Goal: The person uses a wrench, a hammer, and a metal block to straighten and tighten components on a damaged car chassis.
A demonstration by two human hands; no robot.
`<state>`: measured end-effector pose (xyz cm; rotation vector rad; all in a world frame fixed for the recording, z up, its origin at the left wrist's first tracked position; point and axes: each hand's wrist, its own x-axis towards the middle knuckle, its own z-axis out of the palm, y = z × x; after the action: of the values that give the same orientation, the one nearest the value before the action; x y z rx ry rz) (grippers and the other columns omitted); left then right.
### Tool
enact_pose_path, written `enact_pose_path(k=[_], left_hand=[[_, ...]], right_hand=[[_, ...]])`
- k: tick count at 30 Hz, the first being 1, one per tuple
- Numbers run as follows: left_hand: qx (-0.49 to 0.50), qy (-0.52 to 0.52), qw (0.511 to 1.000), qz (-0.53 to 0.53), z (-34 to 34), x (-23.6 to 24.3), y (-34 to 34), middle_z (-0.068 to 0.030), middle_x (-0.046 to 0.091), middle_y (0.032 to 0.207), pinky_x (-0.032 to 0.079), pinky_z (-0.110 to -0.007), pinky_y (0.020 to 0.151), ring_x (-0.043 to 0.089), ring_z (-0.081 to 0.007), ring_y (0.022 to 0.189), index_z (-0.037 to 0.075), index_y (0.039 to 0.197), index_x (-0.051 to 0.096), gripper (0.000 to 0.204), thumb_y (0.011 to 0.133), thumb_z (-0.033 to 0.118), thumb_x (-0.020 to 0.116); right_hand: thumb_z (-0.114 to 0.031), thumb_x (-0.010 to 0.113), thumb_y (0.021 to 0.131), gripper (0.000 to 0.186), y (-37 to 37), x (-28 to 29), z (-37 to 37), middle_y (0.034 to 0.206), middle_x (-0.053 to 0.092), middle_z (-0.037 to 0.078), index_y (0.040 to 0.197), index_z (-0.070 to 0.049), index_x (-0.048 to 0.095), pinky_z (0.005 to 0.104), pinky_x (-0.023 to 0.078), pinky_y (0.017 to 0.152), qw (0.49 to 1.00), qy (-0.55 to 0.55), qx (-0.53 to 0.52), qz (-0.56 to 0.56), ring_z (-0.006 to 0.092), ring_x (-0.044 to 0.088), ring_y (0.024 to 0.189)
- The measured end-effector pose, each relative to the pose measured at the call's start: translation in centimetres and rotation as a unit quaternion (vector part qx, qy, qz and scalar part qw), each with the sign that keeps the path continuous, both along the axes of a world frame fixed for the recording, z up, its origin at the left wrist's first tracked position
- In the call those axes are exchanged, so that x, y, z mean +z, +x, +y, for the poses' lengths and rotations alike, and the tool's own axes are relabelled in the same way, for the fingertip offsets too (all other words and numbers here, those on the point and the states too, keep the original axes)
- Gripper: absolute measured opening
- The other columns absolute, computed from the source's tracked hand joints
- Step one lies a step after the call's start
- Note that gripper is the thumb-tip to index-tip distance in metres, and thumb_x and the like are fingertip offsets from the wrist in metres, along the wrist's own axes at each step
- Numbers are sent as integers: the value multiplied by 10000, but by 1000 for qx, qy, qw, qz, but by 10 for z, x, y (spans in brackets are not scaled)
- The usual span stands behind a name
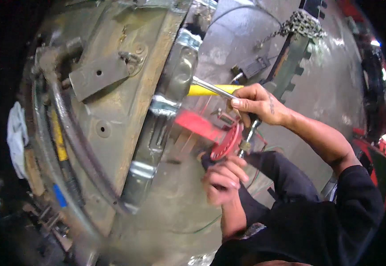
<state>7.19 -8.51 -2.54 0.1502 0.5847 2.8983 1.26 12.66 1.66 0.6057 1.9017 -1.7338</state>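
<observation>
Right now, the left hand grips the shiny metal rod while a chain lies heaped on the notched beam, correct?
The hand is wrong: in the head view, the right hand grips the shiny metal rod. The chain does lie heaped on the notched beam.

right hand (261,104) closed right of centre, its arm (319,133) bent; left hand (224,179), blurred, loosely curled below centre.

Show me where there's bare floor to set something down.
Bare floor shows right of the toothed green bar, and another patch lies between the metal rail and the blurred left hand. It is crowded around the red metal piece and the right hand.
</observation>
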Motion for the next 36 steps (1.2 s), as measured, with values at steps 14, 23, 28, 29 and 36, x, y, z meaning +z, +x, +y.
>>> enact_pose_path(k=[14,23,28,29,36], left_hand=[[30,-158,987,7,-1,47,-7,-23,315,479,309,-364,487,261,-140,409,67,600,391,368,958,131,447],[32,-264,964,-9,16,92,-15,-31,329,471,320,-369,487,275,-133,411,82,594,379,407,992,146,436],[22,-342,939,-5,29,114,-21,-28,318,461,332,-365,494,268,-130,402,91,587,361,425,1004,150,423],[37,-340,940,-16,32,116,-20,-41,342,469,328,-364,473,295,-142,402,59,585,363,398,969,111,451],[38,-380,924,-12,53,136,-27,-69,374,480,320,-358,442,313,-165,398,17,601,370,321,910,39,455]], right_hand=[[-426,579,1001,448,-1,2,-2,629,624,60,827,-15,612,285,433,542,997,-74,1,-14,117,596,574],[-349,566,1016,403,-6,1,5,578,601,81,801,-9,587,289,475,513,986,-166,-16,10,148,599,519],[-348,582,1003,389,-9,1,8,574,594,81,826,-2,603,292,507,541,975,-214,-22,-51,152,614,534],[-348,582,1003,389,-6,-3,8,574,594,81,826,-2,603,292,507,541,974,-221,-26,-51,152,614,534],[-383,598,978,393,3,-27,10,566,588,67,833,-20,625,284,446,533,939,-326,-70,-82,129,556,496]])
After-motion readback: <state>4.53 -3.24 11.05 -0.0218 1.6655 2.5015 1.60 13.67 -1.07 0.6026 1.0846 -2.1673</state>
